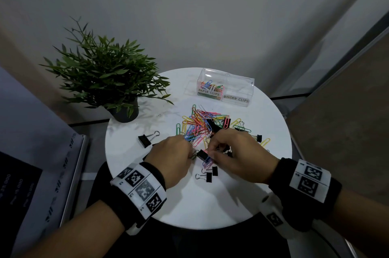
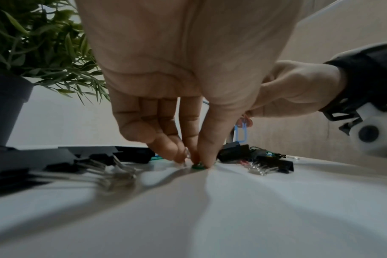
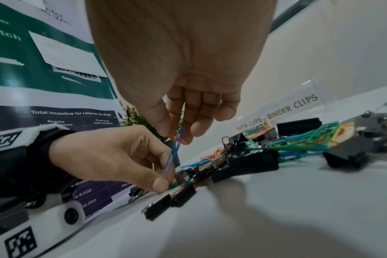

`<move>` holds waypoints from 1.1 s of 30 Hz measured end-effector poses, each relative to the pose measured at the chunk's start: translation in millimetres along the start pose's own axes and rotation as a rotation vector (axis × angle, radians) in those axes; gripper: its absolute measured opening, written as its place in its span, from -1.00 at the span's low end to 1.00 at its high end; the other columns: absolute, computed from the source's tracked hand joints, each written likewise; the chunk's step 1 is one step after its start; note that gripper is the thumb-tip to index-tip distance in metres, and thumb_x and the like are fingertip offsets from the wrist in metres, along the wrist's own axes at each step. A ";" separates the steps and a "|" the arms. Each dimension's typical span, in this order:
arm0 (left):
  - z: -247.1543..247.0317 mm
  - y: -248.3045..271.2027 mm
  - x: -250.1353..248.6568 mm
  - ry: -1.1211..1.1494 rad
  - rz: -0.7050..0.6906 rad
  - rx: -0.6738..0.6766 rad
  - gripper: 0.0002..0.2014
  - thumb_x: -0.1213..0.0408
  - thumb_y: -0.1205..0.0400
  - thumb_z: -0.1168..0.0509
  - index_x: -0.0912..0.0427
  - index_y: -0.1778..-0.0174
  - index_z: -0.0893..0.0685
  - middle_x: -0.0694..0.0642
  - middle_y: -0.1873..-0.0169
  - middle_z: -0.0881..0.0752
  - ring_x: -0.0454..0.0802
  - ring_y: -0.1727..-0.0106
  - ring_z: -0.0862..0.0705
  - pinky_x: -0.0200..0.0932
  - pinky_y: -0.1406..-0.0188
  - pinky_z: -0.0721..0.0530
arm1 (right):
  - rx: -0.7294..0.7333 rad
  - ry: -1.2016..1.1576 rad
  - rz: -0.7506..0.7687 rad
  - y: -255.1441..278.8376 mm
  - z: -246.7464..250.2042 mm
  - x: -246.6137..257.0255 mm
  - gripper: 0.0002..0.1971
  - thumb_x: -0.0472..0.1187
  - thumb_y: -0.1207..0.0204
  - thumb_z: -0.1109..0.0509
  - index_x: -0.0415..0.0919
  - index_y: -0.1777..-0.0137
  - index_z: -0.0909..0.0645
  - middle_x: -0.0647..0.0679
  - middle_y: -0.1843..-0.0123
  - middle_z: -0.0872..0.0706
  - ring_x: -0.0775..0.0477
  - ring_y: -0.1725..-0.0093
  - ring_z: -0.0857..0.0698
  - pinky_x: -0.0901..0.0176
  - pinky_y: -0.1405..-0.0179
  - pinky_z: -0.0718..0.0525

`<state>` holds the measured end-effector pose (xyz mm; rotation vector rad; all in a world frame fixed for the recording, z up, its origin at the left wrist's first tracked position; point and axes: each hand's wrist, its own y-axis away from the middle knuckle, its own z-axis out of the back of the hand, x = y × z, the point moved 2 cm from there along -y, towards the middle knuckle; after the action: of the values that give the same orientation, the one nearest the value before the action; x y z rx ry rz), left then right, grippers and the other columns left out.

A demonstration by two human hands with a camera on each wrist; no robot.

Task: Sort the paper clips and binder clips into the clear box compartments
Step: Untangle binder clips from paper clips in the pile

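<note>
A clear two-compartment box stands at the table's far side. Its left part, labelled PAPER CLIPS, holds coloured clips; the BINDER CLIPS part looks empty. A mixed pile of coloured paper clips and black binder clips lies mid-table. At the pile's near edge my left hand pinches a green paper clip against the tabletop. My right hand pinches a blue paper clip with a red one, hanging just above the pile. The two hands almost touch.
Loose binder clips lie left and just in front of the hands. A potted plant stands at the table's far left edge. The round white table is small; a printed banner stands to its left.
</note>
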<state>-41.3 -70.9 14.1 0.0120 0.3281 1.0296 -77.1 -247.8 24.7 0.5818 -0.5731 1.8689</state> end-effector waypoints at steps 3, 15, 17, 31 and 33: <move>2.4 -0.5 -2.5 -0.001 0.019 0.029 -0.85 0.33 -0.60 -0.25 0.06 0.16 -0.72 0.11 0.03 -0.69 0.17 -0.03 -0.68 -0.06 0.08 -0.64 | -0.005 -0.058 -0.081 2.0 5.9 -0.2 -0.91 -0.23 -0.52 -0.41 -0.05 0.20 -0.65 0.13 0.31 -0.71 0.17 0.29 -0.63 0.43 0.25 -0.53; 31.2 -5.2 7.2 0.089 0.020 0.026 -0.86 0.30 -0.49 -0.24 0.10 0.33 -0.68 0.02 0.35 -0.72 0.06 0.20 -0.71 -0.03 0.17 -0.70 | -0.179 -0.237 -0.185 -23.4 40.0 -18.4 -0.91 -0.23 -0.52 -0.47 -0.08 0.21 -0.69 0.10 0.37 -0.71 0.20 0.39 -0.59 0.35 0.28 -0.59; 50.4 -18.2 2.6 0.114 0.004 -0.012 -0.85 0.32 -0.46 -0.23 0.08 0.36 -0.68 -0.02 0.38 -0.72 0.01 0.22 -0.71 -0.06 0.17 -0.71 | -0.210 -0.231 -0.196 -33.7 48.2 -24.6 -0.93 -0.21 -0.51 -0.47 -0.09 0.20 -0.69 0.01 0.34 -0.74 0.14 0.37 -0.60 0.25 0.28 -0.62; 100.8 -182.9 -28.6 -0.027 -0.040 -0.207 -0.88 0.33 -0.57 -0.24 0.18 0.28 -0.61 0.22 0.21 -0.75 0.27 0.16 -0.71 0.03 0.09 -0.73 | -0.496 0.011 -0.340 -102.5 103.2 -59.8 -0.88 -0.20 -0.50 -0.42 -0.05 0.26 -0.64 0.05 0.36 -0.71 0.05 0.37 -0.62 0.26 0.33 -0.52; 95.1 -195.3 -27.4 -0.066 -0.022 -0.191 -0.91 0.37 -0.56 -0.25 0.23 0.20 -0.65 0.25 0.18 -0.75 0.27 0.16 -0.71 0.04 0.11 -0.73 | -0.511 0.031 -0.359 -107.8 105.9 -65.0 -0.90 -0.19 -0.51 -0.42 -0.05 0.24 -0.65 0.09 0.36 -0.69 0.06 0.34 -0.63 0.26 0.29 -0.53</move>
<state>135.6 -181.8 79.9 -0.1290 0.1683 1.0326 58.9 -323.6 77.9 0.2896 -0.8311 1.3225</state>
